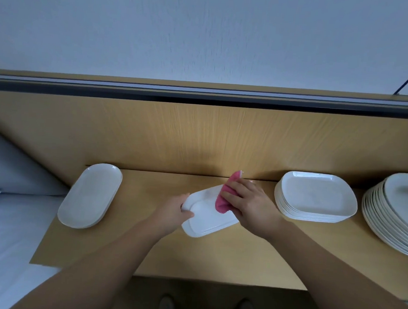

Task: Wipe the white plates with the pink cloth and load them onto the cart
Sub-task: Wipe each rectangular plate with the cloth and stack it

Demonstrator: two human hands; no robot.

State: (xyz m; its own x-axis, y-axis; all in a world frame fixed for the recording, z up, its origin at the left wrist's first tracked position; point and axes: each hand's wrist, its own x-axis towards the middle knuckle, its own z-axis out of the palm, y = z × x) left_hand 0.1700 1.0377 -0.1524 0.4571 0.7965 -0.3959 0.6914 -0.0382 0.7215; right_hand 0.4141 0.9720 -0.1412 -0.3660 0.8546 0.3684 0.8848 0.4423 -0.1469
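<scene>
The left hand [173,211] grips the left edge of a white plate [208,217] on the wooden shelf [215,259] (thumb on top). The right hand [248,203] presses a bunched pink cloth [222,201] onto the plate, fingers curled round it.

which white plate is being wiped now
The lone white rectangular plate in the middle: left hand holds its edge, right hand presses the pink cloth on it. The white oval plates, the rectangular stack and the round stack lie untouched.

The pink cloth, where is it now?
In the head view, the pink cloth is near the middle, held by the right hand on the plate that the left hand grips.
</scene>
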